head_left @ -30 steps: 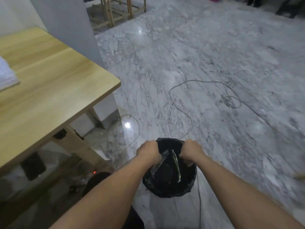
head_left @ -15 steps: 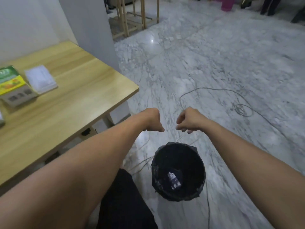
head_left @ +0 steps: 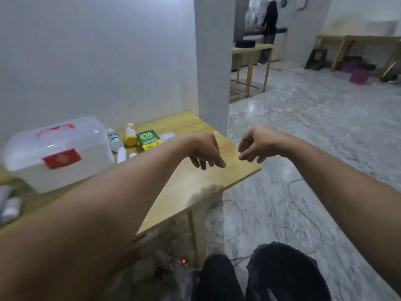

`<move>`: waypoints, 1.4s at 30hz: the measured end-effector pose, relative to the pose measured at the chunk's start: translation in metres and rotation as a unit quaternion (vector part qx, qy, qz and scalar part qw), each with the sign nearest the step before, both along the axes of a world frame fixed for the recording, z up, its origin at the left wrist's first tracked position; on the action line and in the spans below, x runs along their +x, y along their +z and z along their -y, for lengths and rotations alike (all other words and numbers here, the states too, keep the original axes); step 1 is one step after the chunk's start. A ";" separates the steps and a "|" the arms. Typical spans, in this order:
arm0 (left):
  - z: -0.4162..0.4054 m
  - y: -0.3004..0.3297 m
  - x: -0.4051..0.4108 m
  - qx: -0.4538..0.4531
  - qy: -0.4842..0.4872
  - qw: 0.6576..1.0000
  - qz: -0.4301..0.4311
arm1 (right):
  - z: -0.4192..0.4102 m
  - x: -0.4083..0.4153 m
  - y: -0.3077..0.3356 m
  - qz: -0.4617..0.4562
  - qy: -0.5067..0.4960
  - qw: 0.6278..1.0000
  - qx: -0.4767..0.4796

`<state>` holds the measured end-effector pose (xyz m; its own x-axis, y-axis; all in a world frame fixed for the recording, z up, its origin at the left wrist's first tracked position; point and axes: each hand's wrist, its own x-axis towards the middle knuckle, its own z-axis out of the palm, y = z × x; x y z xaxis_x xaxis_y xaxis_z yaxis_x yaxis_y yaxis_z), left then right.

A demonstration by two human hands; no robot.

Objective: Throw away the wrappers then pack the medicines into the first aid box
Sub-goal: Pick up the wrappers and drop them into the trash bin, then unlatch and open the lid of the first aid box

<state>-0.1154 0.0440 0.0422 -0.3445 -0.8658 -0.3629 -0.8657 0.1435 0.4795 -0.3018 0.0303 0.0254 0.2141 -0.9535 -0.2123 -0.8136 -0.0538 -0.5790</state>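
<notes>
From the head camera, both forearms reach forward at about the same height, wrists bent so the hands droop. The left hand [head_left: 205,149] hangs over the right part of the wooden desk [head_left: 195,181], its fingers [head_left: 213,162] loosely curled and pointing down, holding nothing and touching nothing. The right hand [head_left: 255,144] hovers just past the desk's right edge, near the left hand but apart from it, its fingers [head_left: 247,156] likewise slack, curled inward and empty. The clear first aid box [head_left: 58,153], with a red handle and red label, stands closed on the left of the desk. Just right of it lie a white bottle [head_left: 114,139], a yellow-capped bottle [head_left: 130,135] and a green and yellow packet [head_left: 149,139]. Blurred white tubes [head_left: 9,205] lie at the desk's near left edge. The black-lined bin [head_left: 286,272] sits on the marble floor [head_left: 303,137] at the bottom of the view; its contents cannot be made out.
</notes>
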 end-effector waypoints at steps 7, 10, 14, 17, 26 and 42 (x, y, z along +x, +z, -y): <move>-0.020 0.019 0.135 -0.074 0.112 0.991 0.017 | 0.008 0.137 0.015 0.006 0.118 0.992 -0.050; -0.035 0.019 0.191 -0.166 0.164 0.971 0.047 | 0.007 0.192 0.013 0.004 0.149 0.984 -0.095; -0.058 0.016 0.255 -0.295 0.236 0.925 0.049 | -0.002 0.254 0.012 -0.002 0.195 0.960 -0.201; -0.071 0.012 0.289 -0.346 0.272 0.897 0.053 | -0.008 0.292 0.007 0.023 0.227 0.940 -0.254; -0.071 -0.017 0.360 -0.310 0.255 0.904 0.146 | -0.004 0.356 -0.025 -0.037 0.307 0.806 -0.505; -0.063 -0.041 0.389 -0.379 0.251 0.888 -0.067 | 0.043 0.380 -0.050 -0.071 0.423 0.671 -0.604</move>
<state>0.2740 0.1069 0.0011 0.1583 -0.9008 0.4044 -0.8545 0.0802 0.5132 0.0779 -0.0126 -0.0247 0.8471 0.0023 0.5314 -0.2382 -0.8923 0.3836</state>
